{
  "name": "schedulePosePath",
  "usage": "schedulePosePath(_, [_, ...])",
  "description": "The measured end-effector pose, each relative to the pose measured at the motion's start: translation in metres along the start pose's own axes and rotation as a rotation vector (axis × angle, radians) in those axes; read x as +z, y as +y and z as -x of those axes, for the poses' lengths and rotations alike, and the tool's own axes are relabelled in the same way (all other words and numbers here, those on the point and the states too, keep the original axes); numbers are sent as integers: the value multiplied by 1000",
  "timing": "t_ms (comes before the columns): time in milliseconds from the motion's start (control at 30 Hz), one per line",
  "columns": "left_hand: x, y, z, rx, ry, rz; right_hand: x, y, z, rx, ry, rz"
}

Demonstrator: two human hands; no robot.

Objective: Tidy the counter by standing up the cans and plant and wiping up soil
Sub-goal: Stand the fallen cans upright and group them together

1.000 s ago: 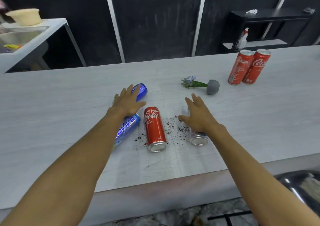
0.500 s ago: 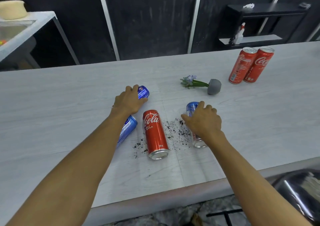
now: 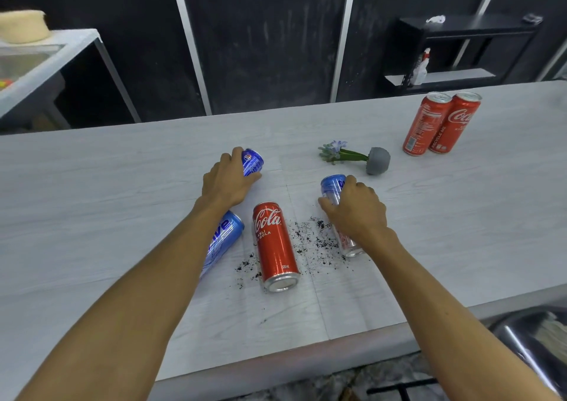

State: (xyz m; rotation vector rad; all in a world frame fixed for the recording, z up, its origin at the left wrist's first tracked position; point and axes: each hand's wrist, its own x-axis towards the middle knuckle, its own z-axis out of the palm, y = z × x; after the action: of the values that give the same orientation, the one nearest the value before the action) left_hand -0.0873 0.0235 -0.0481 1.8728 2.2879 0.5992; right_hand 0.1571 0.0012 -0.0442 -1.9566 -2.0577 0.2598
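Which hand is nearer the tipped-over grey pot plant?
Right. The right hand grips a can just in front of the grey pot plant; the left hand lies farther left.

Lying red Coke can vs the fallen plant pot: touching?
Apart. In the head view, bare counter plainly separates the lying red Coke can from the plant pot, which lies farther back to the right.
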Motion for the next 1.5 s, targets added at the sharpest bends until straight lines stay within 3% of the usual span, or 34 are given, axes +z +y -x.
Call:
schedulePosePath(500, [-29,91,-7,52,188,579,-44,16,-34,-145,282,-622])
schedulePosePath(800, [10,173,7,101,28,741,-60,70,-43,-76,383,-675])
schedulePosePath(1500, [96,340,-2,188,-79,840,-98,222,-82,46,479,-654])
